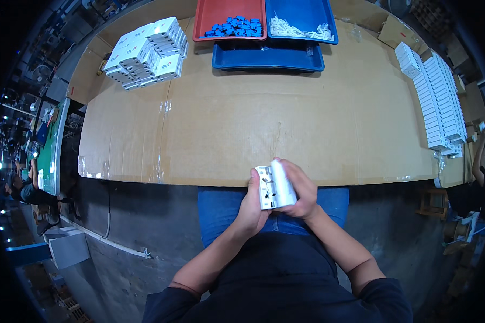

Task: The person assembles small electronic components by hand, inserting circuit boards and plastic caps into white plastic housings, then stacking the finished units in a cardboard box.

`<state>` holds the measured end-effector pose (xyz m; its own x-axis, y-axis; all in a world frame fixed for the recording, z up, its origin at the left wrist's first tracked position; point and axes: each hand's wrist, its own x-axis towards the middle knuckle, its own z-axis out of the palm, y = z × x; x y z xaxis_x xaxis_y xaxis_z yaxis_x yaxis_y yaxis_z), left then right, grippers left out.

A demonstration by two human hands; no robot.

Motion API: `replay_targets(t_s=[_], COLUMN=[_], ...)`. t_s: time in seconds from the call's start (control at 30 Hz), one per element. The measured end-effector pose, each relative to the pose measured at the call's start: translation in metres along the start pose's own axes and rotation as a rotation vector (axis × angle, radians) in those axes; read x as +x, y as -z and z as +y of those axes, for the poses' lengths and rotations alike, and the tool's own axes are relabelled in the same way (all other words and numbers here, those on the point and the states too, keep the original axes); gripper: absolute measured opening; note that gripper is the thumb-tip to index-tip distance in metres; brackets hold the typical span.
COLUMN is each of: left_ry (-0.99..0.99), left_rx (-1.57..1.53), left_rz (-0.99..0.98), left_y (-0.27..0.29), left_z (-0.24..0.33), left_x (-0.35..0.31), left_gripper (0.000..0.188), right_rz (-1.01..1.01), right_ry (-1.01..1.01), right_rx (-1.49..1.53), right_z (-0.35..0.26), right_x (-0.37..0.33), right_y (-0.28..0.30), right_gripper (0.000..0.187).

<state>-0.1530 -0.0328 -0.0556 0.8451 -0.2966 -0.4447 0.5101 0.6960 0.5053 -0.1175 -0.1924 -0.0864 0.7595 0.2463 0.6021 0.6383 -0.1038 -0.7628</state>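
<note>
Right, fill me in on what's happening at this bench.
A person seated at a cardboard-covered table holds a white plastic part in both hands, left hand at its side and right hand wrapped around it, just at the table's near edge. At the far edge sit a red tray with blue pieces, a blue tray with white pieces, and another blue tray. White parts are piled at the far left and lined up on the right.

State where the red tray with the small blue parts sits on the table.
In the head view, the red tray sits at the table's far edge, centre-left, beside a blue tray on its right.
</note>
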Motion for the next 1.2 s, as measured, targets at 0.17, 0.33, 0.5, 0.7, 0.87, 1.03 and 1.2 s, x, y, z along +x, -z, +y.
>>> replay_targets(t_s=[0.17,0.33,0.5,0.7,0.87,1.03,1.2], left_ry=[-0.033,-0.182,-0.243,-0.431,-0.537,-0.623,-0.708], left_rx=[-0.040,0.115,0.159,0.312,0.348,0.478,0.592], left_rz=[-0.003,0.065,0.161,0.246,0.261,0.280,0.225], left_y=[-0.001,0.014,0.029,0.037,0.036,0.053,0.045], left_z=[0.005,0.022,0.036,0.040,0.053,0.053,0.053], left_x=[0.005,0.024,0.034,0.041,0.036,0.048,0.039], left_gripper=[0.079,0.079,0.068,0.055,0.050,0.050,0.052], right_rz=[0.334,0.303,-0.132,-0.465,-0.472,-0.415,-0.472], right_ry=[-0.511,-0.716,-0.398,-0.587,-0.868,-0.727,-0.512], right_rx=[0.591,0.448,-0.587,-0.775,-0.591,-0.371,-0.488], right_z=[-0.001,0.013,0.007,-0.009,0.000,0.028,0.043], right_x=[0.010,0.038,0.072,0.109,0.120,0.114,0.120], right_y=[-0.003,0.033,0.044,0.057,0.087,0.099,0.085], right_gripper=[0.088,0.054,0.052,0.045,0.034,0.018,0.018])
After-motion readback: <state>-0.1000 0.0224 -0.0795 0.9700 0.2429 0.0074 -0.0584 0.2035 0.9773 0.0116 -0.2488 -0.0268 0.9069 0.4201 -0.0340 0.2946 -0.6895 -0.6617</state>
